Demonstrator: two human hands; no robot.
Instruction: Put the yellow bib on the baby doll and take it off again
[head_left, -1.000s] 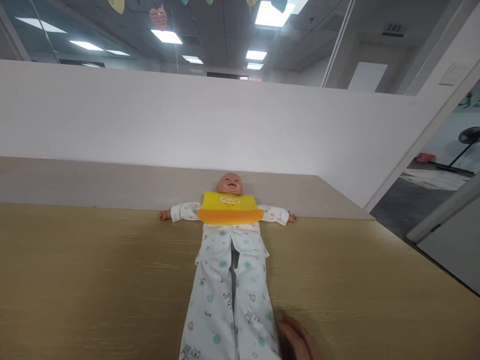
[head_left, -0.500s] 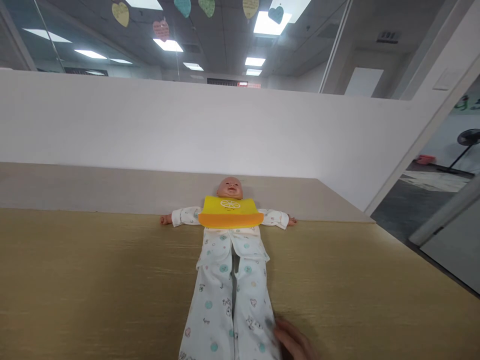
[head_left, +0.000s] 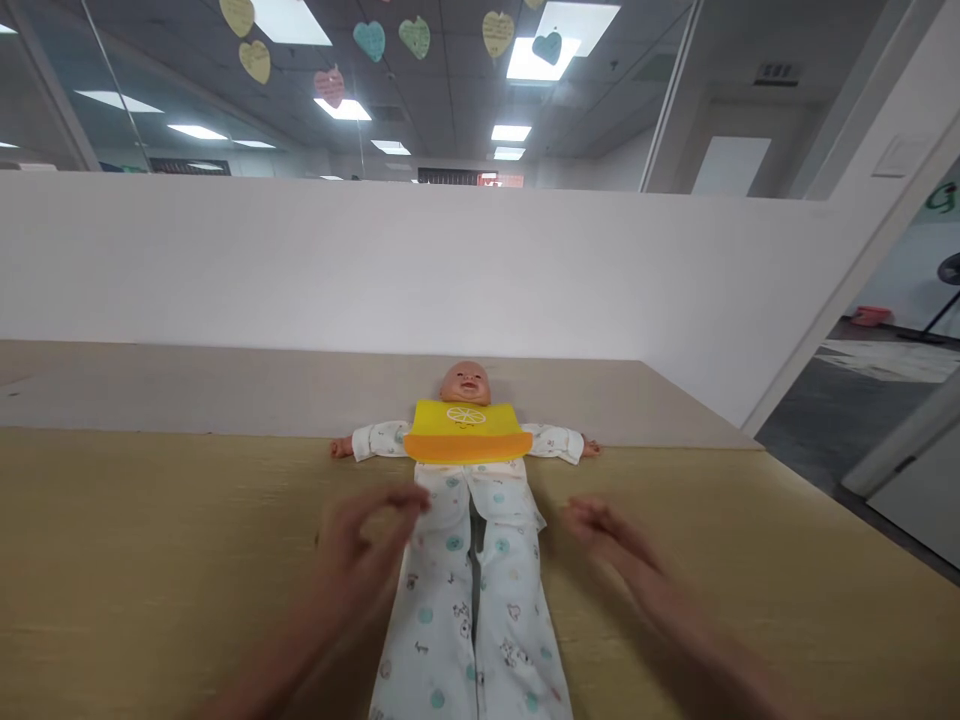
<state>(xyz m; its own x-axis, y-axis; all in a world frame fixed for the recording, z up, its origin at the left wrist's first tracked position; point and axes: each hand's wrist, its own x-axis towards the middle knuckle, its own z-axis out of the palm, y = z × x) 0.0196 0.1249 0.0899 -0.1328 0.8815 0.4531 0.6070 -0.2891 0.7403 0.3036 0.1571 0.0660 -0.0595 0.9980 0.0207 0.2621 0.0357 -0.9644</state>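
A baby doll [head_left: 466, 384] lies on its back with both arms stretched out sideways. It wears a white printed outfit [head_left: 517, 610], and a yellow bib [head_left: 487, 418] with an orange lower edge covers its chest. My left hand [head_left: 367, 535], blurred, hovers by the doll's hip at the left, thumb and fingers curved with a gap between them and nothing held. On the other side, my right hand [head_left: 611, 535] is held beside the outfit, apart from it. Its fingers point toward the doll, but motion smears them.
The doll rests on a wooden tabletop [head_left: 187, 560], with a grey strip [head_left: 225, 385] along its back. Behind stands a white wall [head_left: 337, 270] under glass with paper hearts. At the right, a doorway shows a dark floor [head_left: 810, 420] and a red basin [head_left: 871, 316].
My left hand has come into view. The right hand has moved up and away from the doll's trouser leg. The view has tilted slightly; the doll lies the same way.
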